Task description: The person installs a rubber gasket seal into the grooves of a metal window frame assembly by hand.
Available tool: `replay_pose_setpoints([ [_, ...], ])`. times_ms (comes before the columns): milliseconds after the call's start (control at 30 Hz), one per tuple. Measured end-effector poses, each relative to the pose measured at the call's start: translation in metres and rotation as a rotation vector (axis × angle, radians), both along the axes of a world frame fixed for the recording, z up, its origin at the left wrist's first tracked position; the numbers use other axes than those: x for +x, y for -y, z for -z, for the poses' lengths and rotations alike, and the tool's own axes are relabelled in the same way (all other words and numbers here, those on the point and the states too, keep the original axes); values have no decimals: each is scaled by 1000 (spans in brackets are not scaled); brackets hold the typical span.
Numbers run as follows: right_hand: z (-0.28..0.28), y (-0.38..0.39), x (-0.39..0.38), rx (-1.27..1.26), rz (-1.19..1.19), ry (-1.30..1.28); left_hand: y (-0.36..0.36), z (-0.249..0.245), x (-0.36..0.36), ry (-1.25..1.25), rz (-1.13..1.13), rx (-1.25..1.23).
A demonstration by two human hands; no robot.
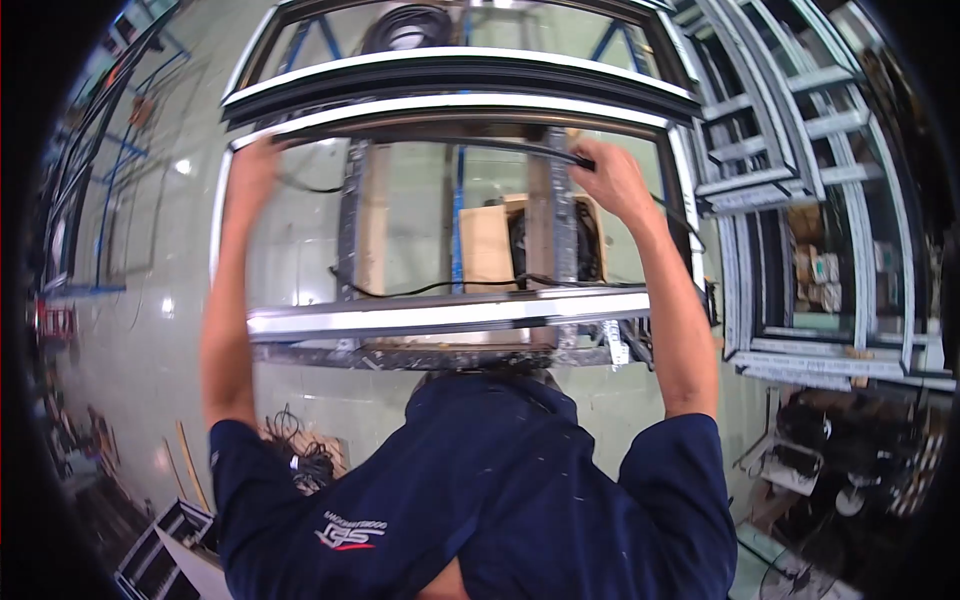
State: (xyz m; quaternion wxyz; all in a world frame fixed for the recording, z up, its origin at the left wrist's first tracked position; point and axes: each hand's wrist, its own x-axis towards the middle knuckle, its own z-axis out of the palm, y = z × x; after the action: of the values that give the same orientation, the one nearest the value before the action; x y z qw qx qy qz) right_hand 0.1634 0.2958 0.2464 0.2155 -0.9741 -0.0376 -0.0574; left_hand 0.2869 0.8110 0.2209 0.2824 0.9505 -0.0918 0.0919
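Note:
A black rubber gasket strip [460, 142] runs along the inner side of the far rail of a white-and-dark window frame [450, 103]. My right hand [608, 178] is closed on the strip near the frame's far right corner, thumb and fingers pinched around it. At the far left corner, my left hand [257, 168] is smeared by motion beside the strip's other end, and its fingers cannot be made out. A thin black length of strip [430, 290] sags across the opening near the front rail [450, 315].
Under the frame stand worn bench supports [358, 210] and an open cardboard box [485, 245] with black coils inside. A black coil [408, 28] lies beyond. Stacked window frames [825, 190] fill the right side. Blue racks [105, 190] stand left; tangled cord [310, 465] lies low left.

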Motion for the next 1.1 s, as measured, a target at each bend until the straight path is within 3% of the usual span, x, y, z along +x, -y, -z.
replay_pose_setpoints([
  [100, 88, 150, -49, 61, 296, -72, -158, 54, 56, -174, -270, 96],
  [133, 100, 184, -66, 19, 351, -114, -162, 47, 47, -376, -377, 17],
  [200, 117, 236, -82, 241, 388, -182, -174, 86, 55, -354, -433, -36],
  [233, 135, 265, -76, 284, 418, -54, -153, 98, 57, -350, -360, -12],
  [267, 100, 254, -69, 198, 486, 1, -123, 108, 58, -343, -285, 9],
  [300, 91, 256, -56, 117, 459, 82, -80, 113, 50, -349, -215, 96],
  [400, 64, 202, -7, 195, 305, 144, 26, 157, 34, -322, -15, 383],
  [433, 40, 166, 4, 168, 316, 45, 94, 143, 7, -240, 8, 255],
  [467, 39, 137, 15, 159, 274, 102, 147, 143, -15, -107, 130, 130],
  [500, 59, 123, 34, 248, 238, -3, 215, 113, -50, -153, 148, 141],
  [533, 60, 101, 41, 216, 224, -130, 251, 124, -66, -240, 316, -91],
  [567, 89, 82, 53, 245, 166, -50, 279, 148, -77, -263, 557, -109],
  [600, 118, 67, 63, 272, 108, 30, 318, 137, -98, -519, 670, -152],
  [667, 122, 40, 62, 285, -48, -90, 367, 171, -132, -732, 686, -170],
  [767, 164, 62, 30, 249, -237, 283, 396, 217, -154, -933, 576, -11],
  [800, 146, 91, 4, 463, -269, 41, 396, 226, -161, -955, 641, -45],
  [867, 142, 152, -53, 824, -19, -382, 388, 240, -172, -990, 758, -114],
  [900, 140, 183, -90, 855, 114, -365, 387, 237, -173, -987, 770, -65],
  [967, 151, 235, -166, 537, 330, -432, 379, 238, -174, -970, 775, -68],
  [1033, 170, 247, -236, 663, 437, -619, 369, 236, -165, -972, 848, -32],
  [1100, 177, 235, -276, 508, 275, -626, 360, 219, -152, -920, 980, 195],
])
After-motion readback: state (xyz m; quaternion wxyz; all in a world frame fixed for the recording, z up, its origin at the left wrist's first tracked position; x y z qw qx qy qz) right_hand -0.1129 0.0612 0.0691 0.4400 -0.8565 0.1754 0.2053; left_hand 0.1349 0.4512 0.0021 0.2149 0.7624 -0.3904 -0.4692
